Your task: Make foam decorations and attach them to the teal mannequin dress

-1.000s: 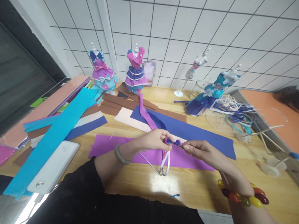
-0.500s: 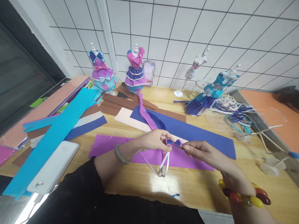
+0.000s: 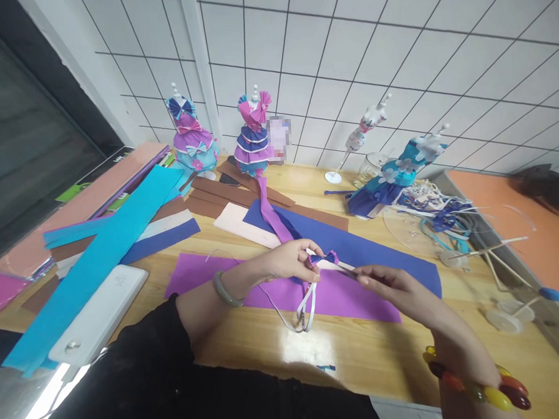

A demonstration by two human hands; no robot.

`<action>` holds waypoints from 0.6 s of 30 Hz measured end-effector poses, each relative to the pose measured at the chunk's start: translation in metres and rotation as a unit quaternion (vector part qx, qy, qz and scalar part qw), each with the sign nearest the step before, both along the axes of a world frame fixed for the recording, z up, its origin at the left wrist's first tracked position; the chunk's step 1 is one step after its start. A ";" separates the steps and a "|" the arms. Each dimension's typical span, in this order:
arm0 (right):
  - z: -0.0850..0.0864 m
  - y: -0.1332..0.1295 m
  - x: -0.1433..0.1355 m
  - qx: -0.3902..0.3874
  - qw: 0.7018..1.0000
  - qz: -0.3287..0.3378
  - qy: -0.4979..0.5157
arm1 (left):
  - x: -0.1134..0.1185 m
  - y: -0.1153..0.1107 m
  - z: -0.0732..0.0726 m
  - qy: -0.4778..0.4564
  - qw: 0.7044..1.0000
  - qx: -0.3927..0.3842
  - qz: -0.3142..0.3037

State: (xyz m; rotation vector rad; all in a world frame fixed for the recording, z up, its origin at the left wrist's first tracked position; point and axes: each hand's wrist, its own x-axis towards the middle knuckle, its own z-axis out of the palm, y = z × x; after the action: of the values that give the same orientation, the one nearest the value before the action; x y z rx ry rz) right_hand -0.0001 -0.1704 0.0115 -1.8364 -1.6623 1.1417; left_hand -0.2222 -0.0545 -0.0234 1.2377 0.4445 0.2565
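Observation:
My left hand [image 3: 294, 260] is closed, pinching a small blue and purple pleated bow [image 3: 327, 257] between thumb and fingers. From that same hand a white ribbon [image 3: 306, 317] hangs in a loop over the table. To the right, my right hand [image 3: 393, 286] grips a slim dark metal tool [image 3: 347, 270], which looks like tweezers. Its tip points at the lower right of the bow; whether they touch I cannot tell. Under both hands lies a purple sheet [image 3: 359, 299], with a wide blue strip [image 3: 380, 257] behind it.
Two small dressed mannequins [image 3: 194, 136] stand at the back left; a blue-dressed one [image 3: 399, 169] leans at the back right beside ribbon scraps [image 3: 441, 210]. Turquoise strip [image 3: 94, 257] and white power bank [image 3: 102, 312] lie left. A glue stick-like rod [image 3: 512, 272] is right.
My right hand has drawn back to the right with the tool, baring more of its shaft. The bow has tilted up slightly in my left hand, which stays nearly in place.

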 end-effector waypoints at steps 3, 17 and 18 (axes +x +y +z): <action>-0.027 -0.003 0.030 0.069 0.974 -0.116 -0.183 | -0.001 0.000 0.002 -0.013 1.000 -0.010 0.003; -0.016 -0.005 -0.019 0.253 0.955 -0.095 -0.119 | -0.002 -0.010 0.012 -0.006 0.999 0.036 -0.027; -0.011 -0.003 -0.030 0.233 0.967 -0.082 -0.068 | -0.002 -0.012 0.014 -0.006 0.999 0.045 -0.030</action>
State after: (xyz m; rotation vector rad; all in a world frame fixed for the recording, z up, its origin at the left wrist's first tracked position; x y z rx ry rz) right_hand -0.0298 -0.1733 0.0007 -1.7289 -1.6399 0.5079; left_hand -0.2241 -0.0668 -0.0094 1.3344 0.3879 0.2354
